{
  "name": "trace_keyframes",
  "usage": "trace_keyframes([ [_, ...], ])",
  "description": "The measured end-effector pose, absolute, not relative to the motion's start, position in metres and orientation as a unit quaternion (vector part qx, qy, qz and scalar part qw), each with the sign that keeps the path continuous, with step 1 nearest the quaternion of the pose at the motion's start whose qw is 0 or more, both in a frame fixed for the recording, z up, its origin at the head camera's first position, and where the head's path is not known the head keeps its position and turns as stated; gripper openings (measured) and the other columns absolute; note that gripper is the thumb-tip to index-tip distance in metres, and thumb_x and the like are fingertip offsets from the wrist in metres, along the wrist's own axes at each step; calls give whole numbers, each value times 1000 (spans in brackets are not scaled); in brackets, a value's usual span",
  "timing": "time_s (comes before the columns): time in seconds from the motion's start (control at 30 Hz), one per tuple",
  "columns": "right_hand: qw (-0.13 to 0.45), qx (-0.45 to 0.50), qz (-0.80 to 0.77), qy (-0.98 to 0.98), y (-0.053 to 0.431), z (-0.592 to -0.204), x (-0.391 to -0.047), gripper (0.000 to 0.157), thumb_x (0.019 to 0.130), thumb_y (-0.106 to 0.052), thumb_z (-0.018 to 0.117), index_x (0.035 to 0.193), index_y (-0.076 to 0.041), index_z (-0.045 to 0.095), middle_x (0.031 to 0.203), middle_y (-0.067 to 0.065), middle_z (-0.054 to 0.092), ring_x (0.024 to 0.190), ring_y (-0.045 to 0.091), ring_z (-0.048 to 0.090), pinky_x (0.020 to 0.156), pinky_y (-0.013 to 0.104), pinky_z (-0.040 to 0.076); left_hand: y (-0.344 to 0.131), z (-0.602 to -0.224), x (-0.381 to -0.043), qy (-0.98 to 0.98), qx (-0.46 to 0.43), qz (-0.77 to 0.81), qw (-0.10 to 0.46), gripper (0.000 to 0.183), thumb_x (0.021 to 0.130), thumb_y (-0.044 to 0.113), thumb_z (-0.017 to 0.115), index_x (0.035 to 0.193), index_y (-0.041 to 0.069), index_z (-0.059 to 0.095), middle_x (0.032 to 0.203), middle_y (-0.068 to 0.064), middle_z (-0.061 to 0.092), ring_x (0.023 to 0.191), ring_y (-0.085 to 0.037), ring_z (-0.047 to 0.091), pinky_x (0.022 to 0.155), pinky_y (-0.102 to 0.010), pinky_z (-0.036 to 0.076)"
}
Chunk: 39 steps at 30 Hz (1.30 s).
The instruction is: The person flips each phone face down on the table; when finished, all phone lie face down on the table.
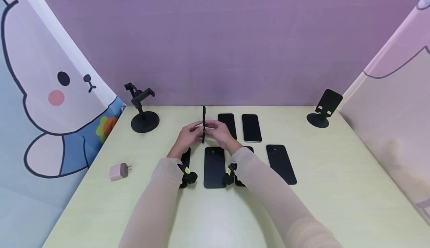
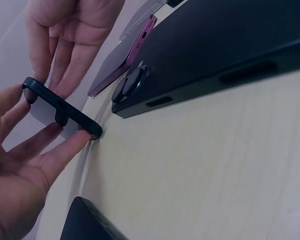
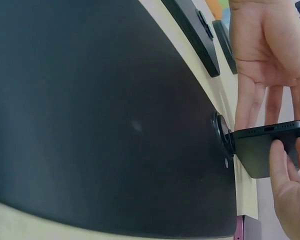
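Observation:
A black smartphone (image 1: pixel 203 121) stands upright on edge between both hands, seen edge-on from the head. My left hand (image 1: pixel 190 136) grips it from the left with thumb and fingers; my right hand (image 1: pixel 219 132) pinches it from the right. In the left wrist view, the bottom edge of the held phone (image 2: pixel 65 107) shows its port and speaker holes. The right wrist view shows one flat face of the phone (image 3: pixel 262 152), with right fingertips on it. Just in front of the hands, another dark phone (image 1: pixel 215 167) lies face down, camera bump at its far end.
Two phones, one left (image 1: pixel 227 123) and one right (image 1: pixel 251 127), lie behind. A dark phone (image 1: pixel 281 164) lies at right; others are partly hidden under the wrists. Black stands are at back left (image 1: pixel 144 121) and back right (image 1: pixel 324 109). A pink charger plug (image 1: pixel 118 171) lies at left.

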State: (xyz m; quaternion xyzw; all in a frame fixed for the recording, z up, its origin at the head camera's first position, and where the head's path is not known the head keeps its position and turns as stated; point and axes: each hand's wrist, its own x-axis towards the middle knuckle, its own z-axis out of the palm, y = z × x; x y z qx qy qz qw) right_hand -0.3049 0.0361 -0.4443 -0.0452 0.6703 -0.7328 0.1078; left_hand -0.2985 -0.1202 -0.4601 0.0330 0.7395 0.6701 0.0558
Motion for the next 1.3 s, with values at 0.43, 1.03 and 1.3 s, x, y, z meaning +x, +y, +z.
trace_keyframes([
  [0.43,147,-66,-624,765,37,-446,-300,43,97,-3,59,138,0,51,139,22,48,123,33,51,90,38,50,-125,-458,-299,724,31,688,35,41,101,6,52,141,2,50,134,-23,52,117,-35,56,85,-40,53],
  [1.03,101,-77,-453,883,33,-450,-304,43,90,-15,71,131,-6,62,120,17,60,107,29,57,88,38,48,-140,-455,-301,904,41,425,-2,41,91,12,68,129,-2,61,124,-21,62,103,-30,65,82,-37,53],
  [1.3,70,-78,-410,906,21,-452,-308,45,85,-15,76,127,-5,64,111,14,65,101,26,58,88,34,47,-141,-456,-304,931,38,363,-3,41,91,14,70,127,-5,62,123,-20,62,114,-32,58,95,-43,46],
])
